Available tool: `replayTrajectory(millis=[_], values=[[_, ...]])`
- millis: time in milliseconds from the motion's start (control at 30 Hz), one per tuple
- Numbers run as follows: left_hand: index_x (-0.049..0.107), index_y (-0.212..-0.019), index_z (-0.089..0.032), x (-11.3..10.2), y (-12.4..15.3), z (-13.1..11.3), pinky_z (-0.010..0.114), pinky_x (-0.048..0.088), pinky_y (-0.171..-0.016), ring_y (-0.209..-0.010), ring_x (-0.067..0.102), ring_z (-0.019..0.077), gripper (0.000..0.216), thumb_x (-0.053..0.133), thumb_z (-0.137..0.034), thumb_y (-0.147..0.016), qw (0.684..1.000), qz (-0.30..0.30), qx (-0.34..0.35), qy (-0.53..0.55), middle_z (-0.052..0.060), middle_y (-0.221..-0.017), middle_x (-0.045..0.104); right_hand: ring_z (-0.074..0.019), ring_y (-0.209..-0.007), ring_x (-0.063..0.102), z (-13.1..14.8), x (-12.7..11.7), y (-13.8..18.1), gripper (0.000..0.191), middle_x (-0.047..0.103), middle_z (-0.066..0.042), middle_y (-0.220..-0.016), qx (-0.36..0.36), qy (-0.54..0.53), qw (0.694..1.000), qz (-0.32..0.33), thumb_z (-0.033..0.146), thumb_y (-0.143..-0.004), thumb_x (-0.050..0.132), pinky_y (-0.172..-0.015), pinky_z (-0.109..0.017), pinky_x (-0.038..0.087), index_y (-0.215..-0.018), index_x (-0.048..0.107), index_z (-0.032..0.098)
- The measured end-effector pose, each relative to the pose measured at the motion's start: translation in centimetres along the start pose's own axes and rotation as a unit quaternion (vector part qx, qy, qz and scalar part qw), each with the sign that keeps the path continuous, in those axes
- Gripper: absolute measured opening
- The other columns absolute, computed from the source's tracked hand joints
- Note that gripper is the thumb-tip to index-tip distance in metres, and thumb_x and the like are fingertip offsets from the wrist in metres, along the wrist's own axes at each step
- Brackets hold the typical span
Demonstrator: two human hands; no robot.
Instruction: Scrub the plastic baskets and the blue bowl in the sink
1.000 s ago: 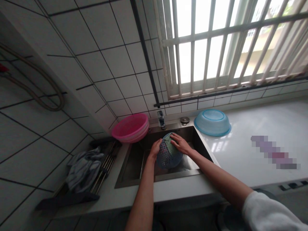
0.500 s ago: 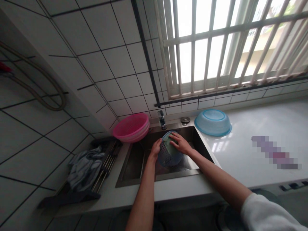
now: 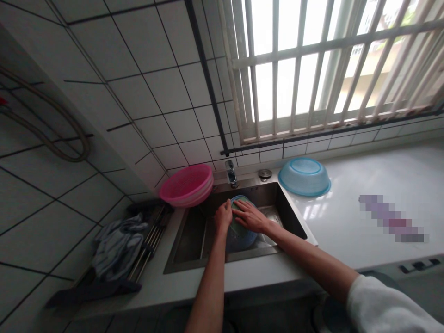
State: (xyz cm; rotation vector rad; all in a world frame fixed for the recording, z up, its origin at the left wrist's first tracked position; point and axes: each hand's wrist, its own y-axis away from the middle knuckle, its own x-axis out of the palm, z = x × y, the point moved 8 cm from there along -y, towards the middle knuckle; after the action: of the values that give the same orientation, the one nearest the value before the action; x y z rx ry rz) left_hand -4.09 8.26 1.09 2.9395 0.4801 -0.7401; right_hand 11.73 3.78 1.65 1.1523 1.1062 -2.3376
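Over the steel sink (image 3: 189, 231) I hold a small blue perforated basket (image 3: 243, 237). My left hand (image 3: 223, 216) grips its left rim with fingers curled. My right hand (image 3: 250, 215) lies across the basket's top and presses a green cloth (image 3: 236, 225) against it. Most of the basket is hidden behind both hands. The tap (image 3: 230, 172) stands just behind them.
A pink basket (image 3: 186, 185) sits on the sink's back left corner. An upturned light blue bowl (image 3: 304, 176) rests on the white counter (image 3: 364, 185) to the right. A grey rag (image 3: 116, 245) lies on a dark rack (image 3: 104, 282) at the left. Tiled walls and a barred window stand behind.
The basket has turned and sunk lower in the sink, so less of it shows. My right hand has slid down and left across it with the cloth.
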Motion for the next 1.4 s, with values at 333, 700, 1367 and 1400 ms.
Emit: replayTrajectory(millis=[333,700,1367,1400], values=[[0.068,-0.066,-0.018,0.5,-1.1,1.0,0.033,0.045,-0.061,-0.061,0.065,0.0255,0.063,0.050,-0.073,-0.090,0.998,0.031,-0.038,0.028,0.010,-0.063,0.068,-0.0295,-0.151,0.044,-6.3,-1.5,1.0,0.055,0.046,-0.013,-0.163,0.142,-0.118,0.981,-0.066,0.049,-0.105,0.053,-0.126,-0.052,0.036,-0.154,0.055,0.023],[0.075,-0.080,-0.013,0.5,-0.8,0.7,0.034,0.051,-0.079,-0.088,0.069,0.0269,0.071,0.062,-0.083,-0.077,0.987,0.029,-0.044,0.153,0.014,-0.087,0.077,-0.0327,-0.158,0.028,2.5,-1.3,-0.1,0.045,0.039,-0.003,-0.168,-0.064,0.059,0.996,0.014,0.034,-0.101,0.063,-0.130,-0.063,0.015,-0.146,0.062,0.035],[0.078,-0.086,-0.013,1.4,-0.6,0.6,0.037,0.053,-0.082,-0.093,0.070,0.0289,0.080,0.061,-0.090,-0.071,0.982,0.059,-0.028,0.176,0.014,-0.088,0.078,-0.0305,-0.156,0.033,2.7,-1.5,0.0,0.047,0.044,-0.001,-0.165,-0.058,0.064,0.996,0.004,0.034,-0.098,0.067,-0.130,-0.062,0.017,-0.145,0.063,0.038],[0.078,-0.087,-0.013,1.6,-0.5,0.5,0.036,0.053,-0.082,-0.093,0.070,0.0287,0.080,0.062,-0.090,-0.071,0.981,0.062,-0.025,0.180,0.014,-0.090,0.078,-0.0300,-0.156,0.034,2.4,-1.6,-0.1,0.049,0.045,-0.002,-0.165,-0.054,0.058,0.997,0.005,0.035,-0.097,0.068,-0.130,-0.061,0.019,-0.146,0.062,0.038]])
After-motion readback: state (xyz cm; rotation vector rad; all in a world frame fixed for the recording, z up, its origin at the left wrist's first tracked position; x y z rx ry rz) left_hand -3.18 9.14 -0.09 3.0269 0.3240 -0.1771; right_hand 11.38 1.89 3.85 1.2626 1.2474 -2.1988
